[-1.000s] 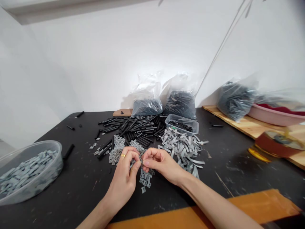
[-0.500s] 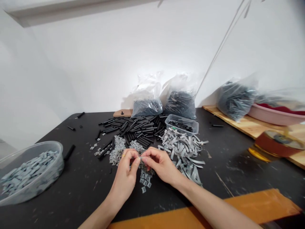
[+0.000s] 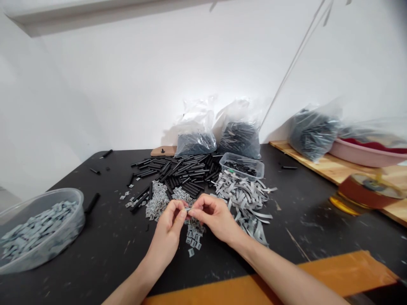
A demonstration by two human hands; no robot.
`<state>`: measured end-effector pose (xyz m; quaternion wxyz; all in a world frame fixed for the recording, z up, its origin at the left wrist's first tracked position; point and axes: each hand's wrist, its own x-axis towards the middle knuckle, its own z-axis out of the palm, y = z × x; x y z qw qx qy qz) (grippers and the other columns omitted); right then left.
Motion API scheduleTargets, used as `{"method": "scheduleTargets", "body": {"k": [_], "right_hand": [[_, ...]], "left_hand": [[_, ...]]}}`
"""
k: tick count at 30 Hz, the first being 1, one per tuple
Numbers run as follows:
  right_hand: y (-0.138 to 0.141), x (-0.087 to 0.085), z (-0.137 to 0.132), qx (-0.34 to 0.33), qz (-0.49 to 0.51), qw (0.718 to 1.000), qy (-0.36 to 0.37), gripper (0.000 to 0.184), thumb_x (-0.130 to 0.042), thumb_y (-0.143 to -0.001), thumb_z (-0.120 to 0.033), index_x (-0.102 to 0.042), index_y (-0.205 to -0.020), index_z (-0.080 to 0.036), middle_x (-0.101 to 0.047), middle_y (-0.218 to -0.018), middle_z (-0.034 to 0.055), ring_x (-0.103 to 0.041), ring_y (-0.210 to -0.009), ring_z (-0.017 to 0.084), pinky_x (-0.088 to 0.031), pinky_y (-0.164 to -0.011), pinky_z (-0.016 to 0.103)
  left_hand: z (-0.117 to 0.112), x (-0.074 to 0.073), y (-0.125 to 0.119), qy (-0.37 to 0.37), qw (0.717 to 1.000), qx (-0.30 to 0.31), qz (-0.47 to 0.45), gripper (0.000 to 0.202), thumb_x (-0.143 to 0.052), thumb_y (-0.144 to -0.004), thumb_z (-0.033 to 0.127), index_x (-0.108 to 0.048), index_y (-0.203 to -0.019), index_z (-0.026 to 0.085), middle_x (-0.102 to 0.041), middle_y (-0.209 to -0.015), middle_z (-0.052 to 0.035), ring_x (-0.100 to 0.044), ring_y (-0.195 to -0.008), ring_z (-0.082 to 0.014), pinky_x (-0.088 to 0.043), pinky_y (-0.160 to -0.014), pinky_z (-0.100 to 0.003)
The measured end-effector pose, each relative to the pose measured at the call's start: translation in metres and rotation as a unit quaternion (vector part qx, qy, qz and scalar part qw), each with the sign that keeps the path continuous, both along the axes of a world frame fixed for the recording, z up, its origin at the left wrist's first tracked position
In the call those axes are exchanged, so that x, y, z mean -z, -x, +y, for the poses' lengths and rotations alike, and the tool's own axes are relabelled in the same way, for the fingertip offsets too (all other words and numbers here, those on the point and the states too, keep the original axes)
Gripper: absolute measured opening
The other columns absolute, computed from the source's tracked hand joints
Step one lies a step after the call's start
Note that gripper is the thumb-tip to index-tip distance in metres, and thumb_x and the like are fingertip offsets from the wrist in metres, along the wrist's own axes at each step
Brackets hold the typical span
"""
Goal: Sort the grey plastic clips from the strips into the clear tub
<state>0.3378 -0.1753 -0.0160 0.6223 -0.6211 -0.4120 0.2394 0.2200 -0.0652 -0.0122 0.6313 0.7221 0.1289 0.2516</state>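
A: What is changing in the hands?

B: The grey piece (image 3: 187,209) is showing more plainly between the fingertips than a second ago, and the fingers of the left hand (image 3: 170,224) are curling in more tightly.

A: Meaning what for the work?

B: My reading is that both hands are working on that one piece and are bringing more of it into view.

A: How are they gripping?

B: The left hand is pinching one end between thumb and finger. The right hand (image 3: 218,216) is closing thumb and finger on the other end.

A: Where is it sitting?

B: It's hanging in the air above the clips (image 3: 193,238), about midway between the left and right edges of the bench (image 3: 108,254), nearer the near edge than the far one.

A: And how is it looking?

B: Small, pale grey, narrow, lying roughly level. The fingers are covering most of it, so I can't tell its full shape.

A: What is lying around it?

B: Black tubes (image 3: 178,169) are spreading toward the far edge, grey strips (image 3: 241,190) are heaping up just right of the hands, and a tub (image 3: 60,248) of grey parts is standing by the left edge.
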Motion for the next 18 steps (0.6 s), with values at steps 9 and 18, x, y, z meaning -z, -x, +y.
{"method": "scheduleTargets", "body": {"k": [9, 18], "right_hand": [[-0.005, 0.003, -0.003, 0.012, -0.018, 1.0, 0.007, 0.024, -0.071, -0.079, -0.035, -0.059, -0.074, -0.015, -0.06, -0.068, -0.0001, -0.047, -0.059, 0.009, -0.033, -0.053, 0.021], [-0.003, -0.002, -0.006, -0.057, 0.012, 0.998, 0.015, 0.023, -0.071, -0.078, -0.037, -0.062, -0.078, -0.016, -0.06, -0.066, -0.0006, -0.047, -0.055, 0.009, -0.034, -0.051, 0.022]], "left_hand": [[0.0, -0.001, 0.001, 0.07, 0.997, 0.03, 0.008, 0.017, -0.057, -0.089, 0.037, -0.055, -0.097, 0.022, -0.059, -0.088, 0.0004, -0.059, -0.081, -0.0149, -0.045, -0.079, -0.026], [0.009, -0.009, 0.005, 0.042, 0.998, 0.045, 0.028, 0.016, -0.064, -0.084, 0.034, -0.063, -0.085, 0.018, -0.062, -0.075, 0.0003, -0.058, -0.068, -0.0134, -0.045, -0.068, -0.024]]}}
